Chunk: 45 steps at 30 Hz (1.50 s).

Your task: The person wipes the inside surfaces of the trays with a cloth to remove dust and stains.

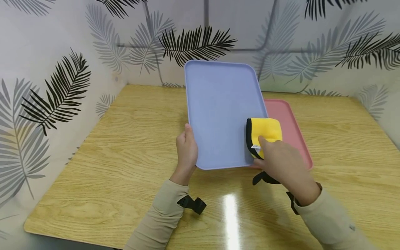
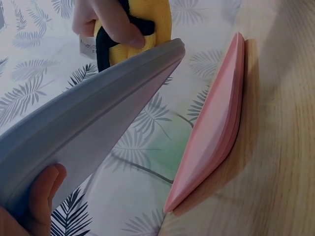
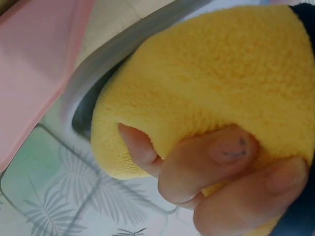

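Note:
A blue rectangular tray (image 1: 225,104) is lifted off the table and tilted. My left hand (image 1: 186,149) grips its left edge near the lower corner, thumb on the rim; in the left wrist view curled fingers (image 2: 47,191) lie against its underside. At the tray's lower right, my right hand (image 1: 281,161) holds a yellow cloth (image 1: 265,129) with black edging and a small white label against the tray. In the right wrist view the fluffy cloth (image 3: 211,73) bunches under curled fingers (image 3: 211,162) and covers part of the tray's rim.
A pink tray (image 1: 285,121) lies on the wooden table (image 1: 109,166), partly hidden behind the blue tray. Leaf-patterned sheeting (image 1: 56,93) stands at the back and left. Each wrist wears a black camera strap (image 1: 192,204).

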Available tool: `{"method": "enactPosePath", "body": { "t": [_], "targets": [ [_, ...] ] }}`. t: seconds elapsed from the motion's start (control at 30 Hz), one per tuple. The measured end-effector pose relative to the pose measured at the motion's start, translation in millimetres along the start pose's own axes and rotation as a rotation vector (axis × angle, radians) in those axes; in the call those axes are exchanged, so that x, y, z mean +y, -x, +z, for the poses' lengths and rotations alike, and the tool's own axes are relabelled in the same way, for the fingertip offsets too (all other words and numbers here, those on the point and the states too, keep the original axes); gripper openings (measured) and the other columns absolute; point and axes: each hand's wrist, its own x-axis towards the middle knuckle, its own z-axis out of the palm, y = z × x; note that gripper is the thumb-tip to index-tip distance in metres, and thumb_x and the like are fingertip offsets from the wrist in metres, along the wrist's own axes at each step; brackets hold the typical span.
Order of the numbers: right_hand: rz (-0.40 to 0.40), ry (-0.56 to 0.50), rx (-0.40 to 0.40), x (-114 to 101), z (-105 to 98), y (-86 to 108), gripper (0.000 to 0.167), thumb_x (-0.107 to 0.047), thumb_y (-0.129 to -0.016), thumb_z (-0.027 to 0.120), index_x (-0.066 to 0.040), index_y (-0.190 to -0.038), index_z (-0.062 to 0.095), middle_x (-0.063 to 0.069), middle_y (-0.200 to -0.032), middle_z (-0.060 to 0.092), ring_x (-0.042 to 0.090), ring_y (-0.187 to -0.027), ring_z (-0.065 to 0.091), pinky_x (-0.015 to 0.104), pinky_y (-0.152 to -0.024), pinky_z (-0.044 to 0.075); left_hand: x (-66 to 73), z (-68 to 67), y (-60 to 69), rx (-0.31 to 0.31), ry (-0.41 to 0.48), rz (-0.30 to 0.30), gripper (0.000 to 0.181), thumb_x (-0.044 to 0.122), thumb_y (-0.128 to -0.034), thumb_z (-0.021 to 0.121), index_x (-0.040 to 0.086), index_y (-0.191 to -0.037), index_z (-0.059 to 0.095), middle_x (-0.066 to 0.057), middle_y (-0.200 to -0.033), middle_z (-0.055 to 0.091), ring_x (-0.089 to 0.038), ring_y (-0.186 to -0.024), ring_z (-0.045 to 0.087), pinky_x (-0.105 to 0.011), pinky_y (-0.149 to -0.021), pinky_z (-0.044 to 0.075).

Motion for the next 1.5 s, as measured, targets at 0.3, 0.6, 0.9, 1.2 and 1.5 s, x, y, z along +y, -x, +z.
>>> {"method": "enactPosePath", "body": {
  "t": [0.3, 0.6, 0.9, 1.2, 1.5],
  "targets": [
    [-0.044, 0.044, 0.011, -28, 0, -2.0, 0.053, -0.029, -0.068, 0.077, -0.005, -0.109, 0.053, 0.006, -0.054, 0.040, 0.018, -0.045, 0.041, 0.028, -0.033, 0.031, -1.2, 1.5, 1.1, 0.011, 0.012, -0.041, 0.047, 0.023, -0.0998, 0.024, -0.010, -0.101, 0.058, -0.020, -0.085, 0.060, -0.018, -0.071, 0.056, -0.027, -0.061, 0.045],
    [-0.144, 0.048, 0.063, -56, 1, -3.2, 0.058, -0.031, -0.067, 0.078, -0.010, -0.116, 0.057, 0.010, -0.062, 0.048, 0.014, -0.042, 0.036, 0.025, -0.032, 0.027, -4.7, 4.1, 2.8, -0.003, 0.054, -0.046, 0.047, 0.024, -0.0999, 0.023, -0.008, -0.110, 0.056, -0.019, -0.100, 0.060, -0.021, -0.088, 0.058, -0.034, -0.074, 0.047],
    [-0.231, 0.062, 0.087, -75, 3, -2.4, 0.061, -0.036, -0.064, 0.078, -0.011, -0.116, 0.057, 0.010, -0.066, 0.050, 0.011, -0.039, 0.034, 0.025, -0.032, 0.029, -5.2, 5.2, 3.6, -0.012, 0.165, -0.060, 0.044, 0.026, -0.0996, 0.026, 0.006, -0.064, 0.043, -0.003, -0.059, 0.050, -0.009, -0.050, 0.050, -0.021, -0.047, 0.042],
    [-0.249, 0.053, 0.079, -78, 5, -1.7, 0.063, -0.035, -0.064, 0.079, -0.011, -0.118, 0.055, 0.010, -0.065, 0.047, 0.011, -0.038, 0.033, 0.023, -0.032, 0.028, -6.4, 3.8, 3.6, -0.022, 0.206, -0.054, 0.045, 0.024, -0.0998, 0.025, 0.008, -0.061, 0.042, -0.001, -0.055, 0.049, -0.008, -0.045, 0.049, -0.020, -0.043, 0.041],
    [-0.220, 0.080, 0.075, -67, 3, 2.2, 0.059, -0.033, -0.061, 0.081, -0.019, -0.114, 0.059, 0.013, -0.070, 0.049, 0.013, -0.037, 0.033, 0.024, -0.032, 0.027, -7.1, 4.6, 3.5, 0.025, 0.136, -0.049, 0.045, 0.025, -0.0995, 0.026, 0.002, -0.069, 0.050, -0.003, -0.060, 0.050, -0.009, -0.053, 0.050, -0.021, -0.050, 0.041]
  ]
}}
